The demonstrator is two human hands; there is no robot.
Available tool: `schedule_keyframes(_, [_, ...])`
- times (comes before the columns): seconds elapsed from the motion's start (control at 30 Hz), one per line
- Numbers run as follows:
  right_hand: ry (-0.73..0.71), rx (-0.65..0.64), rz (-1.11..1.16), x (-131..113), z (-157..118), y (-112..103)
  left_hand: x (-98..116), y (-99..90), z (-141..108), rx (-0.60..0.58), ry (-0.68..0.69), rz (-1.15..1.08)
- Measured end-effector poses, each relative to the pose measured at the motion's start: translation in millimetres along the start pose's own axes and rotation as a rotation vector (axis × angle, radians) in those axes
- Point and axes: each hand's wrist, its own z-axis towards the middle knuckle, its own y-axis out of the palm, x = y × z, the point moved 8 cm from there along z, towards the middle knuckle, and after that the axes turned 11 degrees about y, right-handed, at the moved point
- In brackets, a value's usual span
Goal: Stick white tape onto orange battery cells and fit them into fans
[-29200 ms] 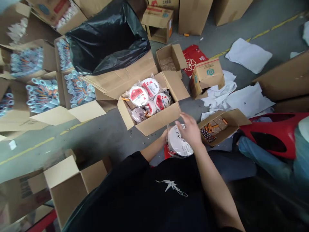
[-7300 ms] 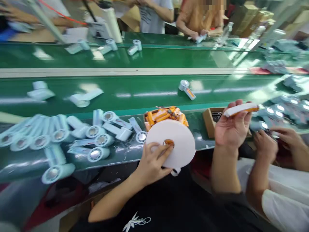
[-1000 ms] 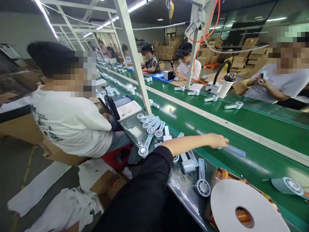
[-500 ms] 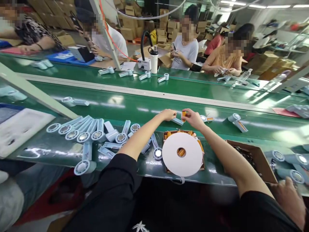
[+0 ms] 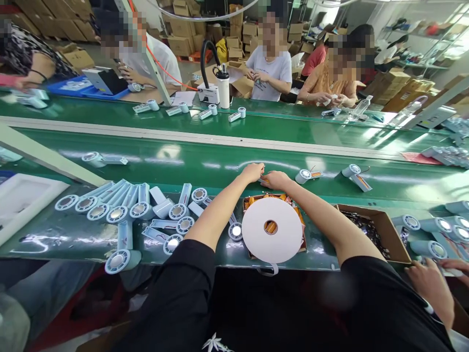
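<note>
Over the near belt, my left hand (image 5: 252,172) is closed around a light-blue handheld fan; most of the fan is hidden by my fingers. My right hand (image 5: 276,180) is beside it, fingers curled over an orange battery (image 5: 265,180) at the open handle; only a sliver of the orange shows. Below my hands, a large white paper reel (image 5: 252,239) with a centre hole lies on a box of orange batteries (image 5: 250,200). Another fan (image 5: 235,231) rests just left of the reel.
Many light-blue fans (image 5: 117,213) crowd the table on the left. Right of the reel stands a cardboard box (image 5: 397,239) of small dark parts, with a co-worker's hand (image 5: 432,288) near it. Two fans with orange batteries (image 5: 362,183) lie on the belt. People sit across the line.
My right hand has moved left and down toward my left hand, bringing the orange battery to the fan's handle. The view has shifted slightly, and more of the neighbour's hands show at right.
</note>
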Motion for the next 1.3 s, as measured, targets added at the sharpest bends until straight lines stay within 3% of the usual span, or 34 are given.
schedule_keyframes(0.13, [-0.008,0.061,0.100,4.9,-27.0,-41.5,24.0,-32.7,-19.2,0.110,0.018,0.010])
schedule_keyframes(0.2, [0.021,0.198,0.240,24.3,-68.3,-57.0,45.7,-48.5,-54.4,0.209,0.102,-0.004])
schedule_keyframes(0.27, [0.061,0.383,0.534,52.6,-128.3,-59.1,78.6,-54.1,-108.8,0.263,0.320,-0.051])
schedule_keyframes(0.33, [0.082,0.525,0.841,77.8,-193.8,-42.4,118.5,-41.4,-175.0,0.147,0.636,-0.067])
schedule_keyframes(0.37, [0.075,0.549,0.918,83.3,-222.3,-29.2,129.4,-32.9,-204.8,0.087,0.686,-0.016])
schedule_keyframes(0.43, [0.034,0.504,0.904,78.3,-262.7,-1.1,138.5,-22.9,-249.4,0.081,0.663,0.089])
schedule_keyframes(0.5, [0.019,0.424,0.811,64.7,-281.3,23.7,138.9,-19.2,-274.5,0.149,0.599,0.117])
schedule_keyframes(0.63, [0.211,0.478,0.740,53.6,-282.1,45.4,121.4,-27.5,-292.6,0.438,0.415,-0.016])
schedule_keyframes(0.73, [0.241,0.534,0.921,48.2,-278.8,45.0,114.7,-29.4,-301.2,0.576,0.329,-0.018])
schedule_keyframes(0.9, [0.156,0.756,1.609,50.6,-293.8,28.6,126.3,-20.2,-307.9,0.528,0.368,0.029])
schedule_keyframes(1.0, [0.149,0.797,1.819,39.8,-297.2,22.6,129.5,-19.7,-309.1,0.532,0.378,0.080])
schedule_keyframes(1.13, [0.113,0.910,1.856,22.3,-302.9,15.5,135.7,-21.0,-308.8,0.566,0.406,0.130])
schedule_keyframes(1.3, [0.098,1.164,1.635,2.4,-319.3,19.1,145.8,-22.0,-307.0,0.606,0.398,0.163])
